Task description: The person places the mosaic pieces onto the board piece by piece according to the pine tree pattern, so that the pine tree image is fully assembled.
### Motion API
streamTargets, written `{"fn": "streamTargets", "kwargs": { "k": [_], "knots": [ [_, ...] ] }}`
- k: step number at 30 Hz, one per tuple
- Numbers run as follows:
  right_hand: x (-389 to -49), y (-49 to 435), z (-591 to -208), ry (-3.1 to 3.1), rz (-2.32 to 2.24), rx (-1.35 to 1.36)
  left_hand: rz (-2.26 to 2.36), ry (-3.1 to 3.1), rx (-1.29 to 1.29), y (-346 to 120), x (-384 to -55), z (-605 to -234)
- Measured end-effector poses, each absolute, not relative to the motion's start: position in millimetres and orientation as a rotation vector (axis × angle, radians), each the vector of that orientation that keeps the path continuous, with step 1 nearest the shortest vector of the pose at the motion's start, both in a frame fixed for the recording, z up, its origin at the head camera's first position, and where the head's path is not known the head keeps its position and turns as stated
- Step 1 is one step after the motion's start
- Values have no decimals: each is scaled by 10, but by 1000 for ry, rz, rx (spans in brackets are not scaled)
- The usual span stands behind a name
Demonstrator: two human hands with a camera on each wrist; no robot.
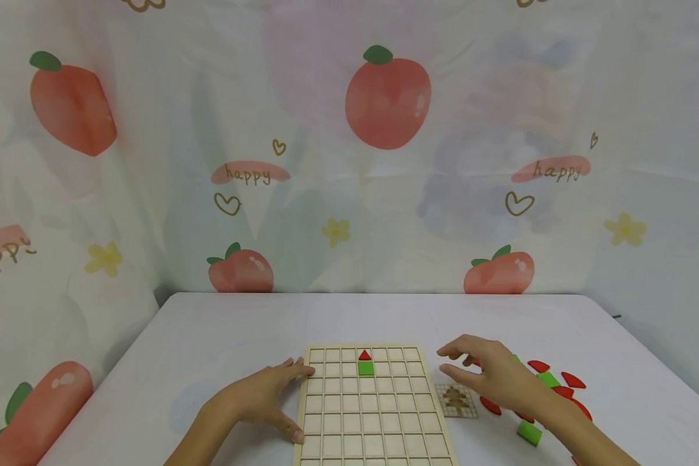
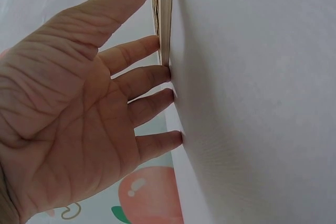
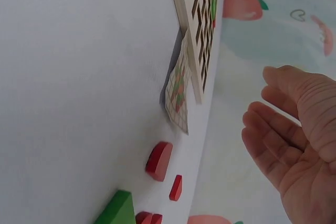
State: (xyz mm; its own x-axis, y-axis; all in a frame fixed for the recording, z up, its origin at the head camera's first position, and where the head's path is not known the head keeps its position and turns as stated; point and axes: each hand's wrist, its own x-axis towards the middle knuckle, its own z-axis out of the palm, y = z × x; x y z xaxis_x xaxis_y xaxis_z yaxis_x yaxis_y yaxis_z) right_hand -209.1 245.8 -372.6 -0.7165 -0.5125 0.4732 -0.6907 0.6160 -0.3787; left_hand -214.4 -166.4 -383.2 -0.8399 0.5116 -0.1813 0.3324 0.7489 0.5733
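Note:
A pale wooden grid board (image 1: 378,404) lies on the white table in the head view. Near its far edge, a red triangle piece (image 1: 364,355) sits in the cell just beyond a green square block (image 1: 366,368). My left hand (image 1: 256,395) rests at the board's left side, fingers spread, thumb and fingertips at the edge. In the left wrist view its palm (image 2: 79,114) is bare. My right hand (image 1: 492,369) hovers right of the board with nothing in it, its fingers (image 3: 268,135) loosely bent. Below it, a small card with a tree picture (image 1: 457,401) leans against the board.
Several red pieces (image 1: 573,380) and green blocks (image 1: 529,433) lie scattered around and under my right forearm, some partly hidden by it. A printed cloth (image 1: 384,213) hangs behind the table's far edge and along its sides.

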Motion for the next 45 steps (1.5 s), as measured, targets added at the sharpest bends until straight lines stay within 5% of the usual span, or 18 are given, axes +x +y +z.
{"fn": "streamTargets", "kwargs": {
  "k": [22,45],
  "knots": [
    [-2242,2993,-3876,-2933,722,581,766,2616,650,-1670,-2135,-3817],
    [-2409,2949,-3923,-2909,694,707,775,2612,637,-1661,-2142,-3821]
  ]
}}
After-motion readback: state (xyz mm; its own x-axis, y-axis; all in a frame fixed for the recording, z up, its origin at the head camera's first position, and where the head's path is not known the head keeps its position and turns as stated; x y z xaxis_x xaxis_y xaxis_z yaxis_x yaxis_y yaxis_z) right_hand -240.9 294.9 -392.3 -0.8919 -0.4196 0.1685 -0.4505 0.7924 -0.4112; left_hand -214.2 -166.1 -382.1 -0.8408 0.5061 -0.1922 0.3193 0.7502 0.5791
